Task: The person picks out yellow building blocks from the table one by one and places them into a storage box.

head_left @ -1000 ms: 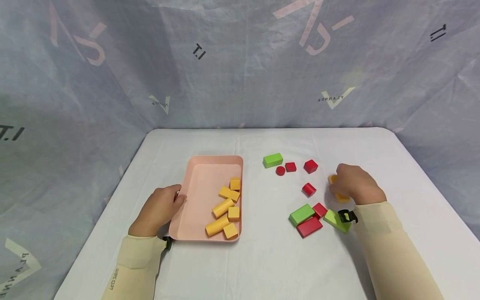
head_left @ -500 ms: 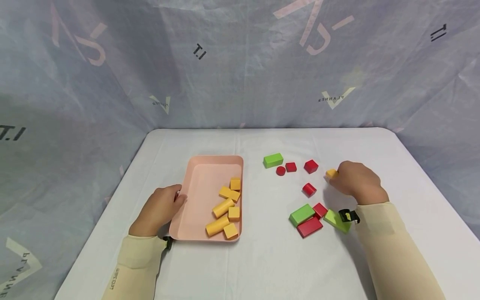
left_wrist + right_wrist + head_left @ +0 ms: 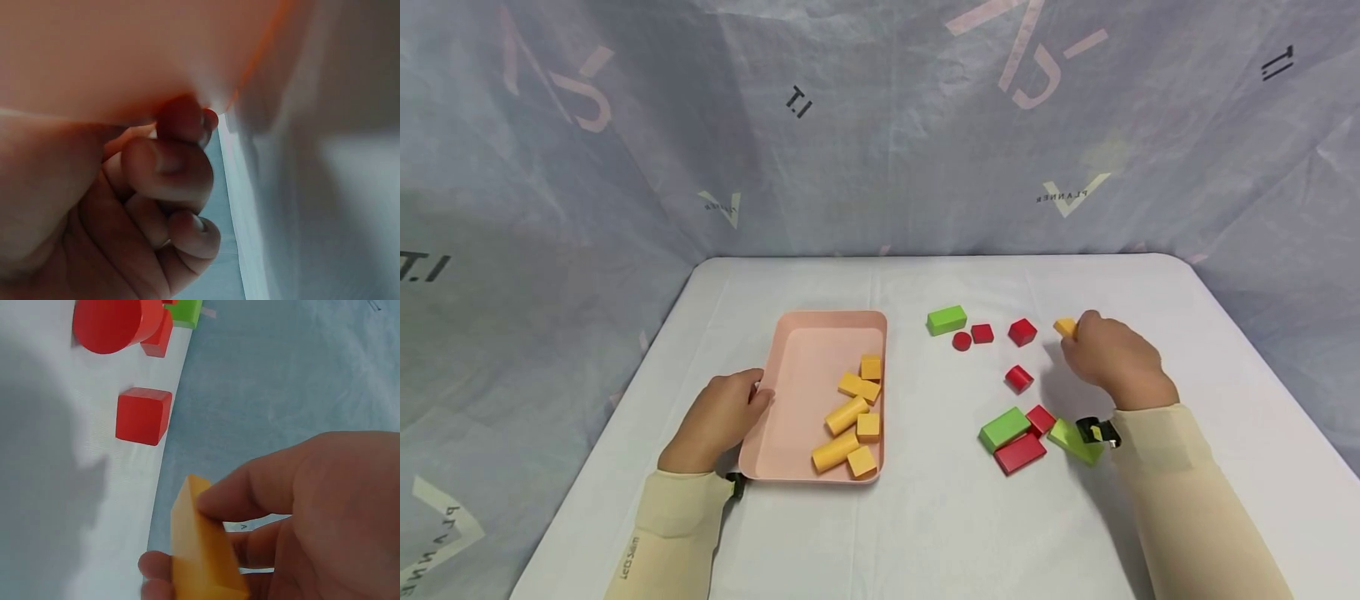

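A yellow rectangular block [image 3: 203, 550] is pinched between the thumb and fingers of my right hand [image 3: 1112, 360], over the right side of the table. In the head view only one end of that block [image 3: 1065, 327] shows beyond the knuckles. My left hand [image 3: 717, 417] grips the left rim of a pink tray [image 3: 805, 350], thumb over the edge, fingers curled beneath it as the left wrist view shows. Several yellow pieces, cubes and cylinders among them, lie along the tray's right side, including a yellow cylinder [image 3: 835, 451].
Left of my right hand lie a red cube [image 3: 1022, 332], a red cylinder [image 3: 1018, 379], a small red disc [image 3: 962, 341] and a green block [image 3: 947, 320]. Nearer me, a green block [image 3: 1004, 429] touches a red block [image 3: 1020, 454]. A light green piece [image 3: 1075, 442] sits below my right wrist.
My right hand has lifted the yellow block from the table and moved it slightly away from me. The left hand and tray have stayed in place.
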`<act>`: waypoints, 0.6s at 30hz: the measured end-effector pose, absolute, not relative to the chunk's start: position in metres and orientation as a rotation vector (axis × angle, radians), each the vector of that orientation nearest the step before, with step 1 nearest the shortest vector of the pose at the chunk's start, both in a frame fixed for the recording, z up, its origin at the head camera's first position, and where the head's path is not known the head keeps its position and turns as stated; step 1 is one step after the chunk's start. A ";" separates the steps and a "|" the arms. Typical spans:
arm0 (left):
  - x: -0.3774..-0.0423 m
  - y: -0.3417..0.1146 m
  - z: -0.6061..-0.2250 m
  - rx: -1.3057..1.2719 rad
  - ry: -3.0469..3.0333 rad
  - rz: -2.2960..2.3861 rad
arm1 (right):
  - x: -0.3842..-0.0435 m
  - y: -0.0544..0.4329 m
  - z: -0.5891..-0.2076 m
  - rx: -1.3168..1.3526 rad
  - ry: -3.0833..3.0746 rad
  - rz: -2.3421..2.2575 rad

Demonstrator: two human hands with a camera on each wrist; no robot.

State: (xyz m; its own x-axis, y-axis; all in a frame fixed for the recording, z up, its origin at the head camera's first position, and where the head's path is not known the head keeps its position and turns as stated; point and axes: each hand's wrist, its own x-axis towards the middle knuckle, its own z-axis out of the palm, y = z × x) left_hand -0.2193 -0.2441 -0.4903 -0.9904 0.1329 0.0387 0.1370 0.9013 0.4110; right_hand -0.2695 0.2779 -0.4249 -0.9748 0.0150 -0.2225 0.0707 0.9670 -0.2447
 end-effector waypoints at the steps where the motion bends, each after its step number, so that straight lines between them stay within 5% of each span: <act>1: -0.219 -0.244 -0.490 -0.218 -3.055 -0.664 | -0.269 0.278 -0.424 0.065 2.901 -0.377; 18: -0.219 -0.244 -0.487 -0.202 -3.069 -0.665 | -0.269 0.261 -0.419 0.033 2.958 -0.449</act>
State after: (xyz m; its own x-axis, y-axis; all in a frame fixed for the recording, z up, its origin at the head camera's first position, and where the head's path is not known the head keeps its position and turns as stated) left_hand -0.2191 -0.2439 -0.4872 -0.9917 0.1267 0.0218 0.1243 0.9023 0.4128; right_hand -0.2686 0.2605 -0.4193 -0.9886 -0.0006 -0.1508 0.0441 0.9550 -0.2931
